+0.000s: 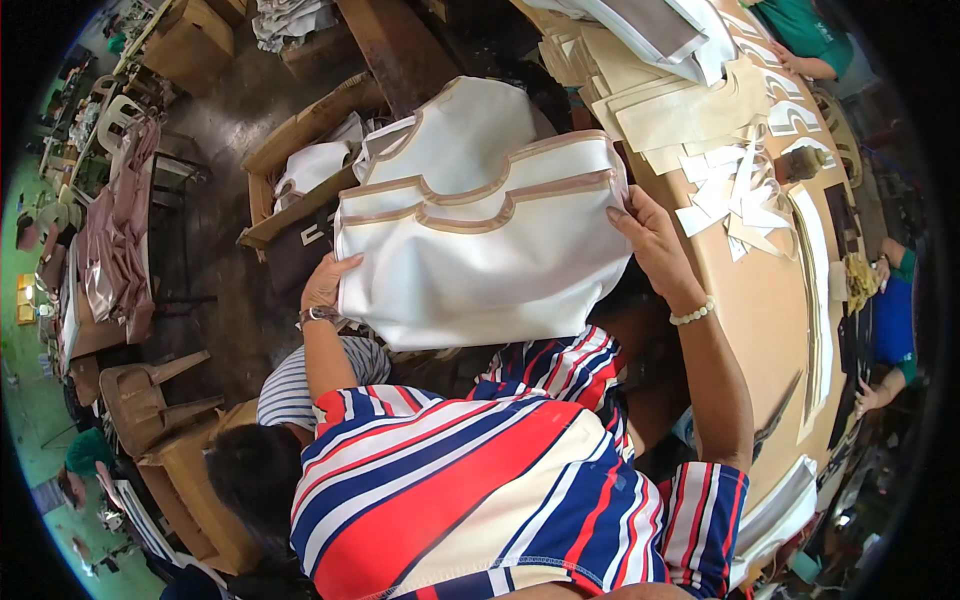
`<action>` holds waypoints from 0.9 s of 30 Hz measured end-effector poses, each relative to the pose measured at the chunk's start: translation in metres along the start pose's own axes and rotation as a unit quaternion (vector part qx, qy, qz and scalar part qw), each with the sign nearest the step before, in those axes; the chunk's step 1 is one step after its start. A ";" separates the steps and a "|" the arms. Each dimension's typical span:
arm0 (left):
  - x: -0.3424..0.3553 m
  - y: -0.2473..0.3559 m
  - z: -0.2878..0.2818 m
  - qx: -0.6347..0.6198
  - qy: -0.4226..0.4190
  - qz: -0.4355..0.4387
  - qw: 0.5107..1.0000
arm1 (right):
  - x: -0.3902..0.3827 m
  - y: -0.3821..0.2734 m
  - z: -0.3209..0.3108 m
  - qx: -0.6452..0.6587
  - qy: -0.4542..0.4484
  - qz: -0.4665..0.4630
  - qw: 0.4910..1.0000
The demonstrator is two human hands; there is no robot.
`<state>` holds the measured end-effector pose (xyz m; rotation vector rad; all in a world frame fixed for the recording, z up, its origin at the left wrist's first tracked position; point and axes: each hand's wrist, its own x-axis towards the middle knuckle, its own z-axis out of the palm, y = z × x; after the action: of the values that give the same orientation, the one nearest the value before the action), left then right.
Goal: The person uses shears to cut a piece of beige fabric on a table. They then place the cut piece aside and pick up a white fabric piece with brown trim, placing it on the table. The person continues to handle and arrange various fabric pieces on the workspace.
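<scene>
Fingers [349, 263] of left hand [322, 284] and right hand [654, 240] grip opposite sides of white, tan-trimmed, leather-like bag pieces [480, 285], held ahead of torso [440, 490]. Apparent step: two-handed holding; next move likely needs even support.

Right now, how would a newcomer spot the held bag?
Start at the red-striped shirt, lower middle. Just above, the left hand and right hand grip the brown-trimmed white bag. Unlike the white pieces in the cardboard box, it's held.
</scene>
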<state>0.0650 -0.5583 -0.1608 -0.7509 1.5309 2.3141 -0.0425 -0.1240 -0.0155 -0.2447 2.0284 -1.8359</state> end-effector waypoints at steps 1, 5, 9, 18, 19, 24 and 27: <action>0.003 0.003 -0.002 0.025 -0.004 -0.010 1.000 | 0.001 -0.003 0.003 0.002 0.009 0.007 1.000; 0.011 0.013 -0.008 0.062 0.011 -0.014 0.998 | 0.007 -0.004 -0.001 -0.005 0.022 0.037 0.999; 0.012 0.011 -0.001 0.000 0.008 0.002 1.000 | 0.003 -0.007 -0.001 -0.002 0.032 0.053 0.998; 0.009 -0.040 -0.034 -0.081 0.016 0.003 0.997 | 0.002 0.021 0.006 -0.128 -0.016 0.037 0.991; 0.008 -0.040 -0.040 -0.089 0.025 0.005 0.996 | 0.003 0.020 0.006 -0.127 -0.025 0.042 0.991; 0.015 -0.011 -0.052 -0.036 0.068 0.025 0.997 | 0.013 0.009 0.005 -0.167 -0.001 0.040 0.985; 0.017 0.026 -0.046 0.016 0.024 0.048 0.998 | 0.025 -0.006 0.005 -0.256 -0.010 0.057 0.965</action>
<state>0.0510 -0.6121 -0.1643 -0.7463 1.6549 2.3501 -0.0641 -0.1384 -0.0144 -0.2787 2.4158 -1.2078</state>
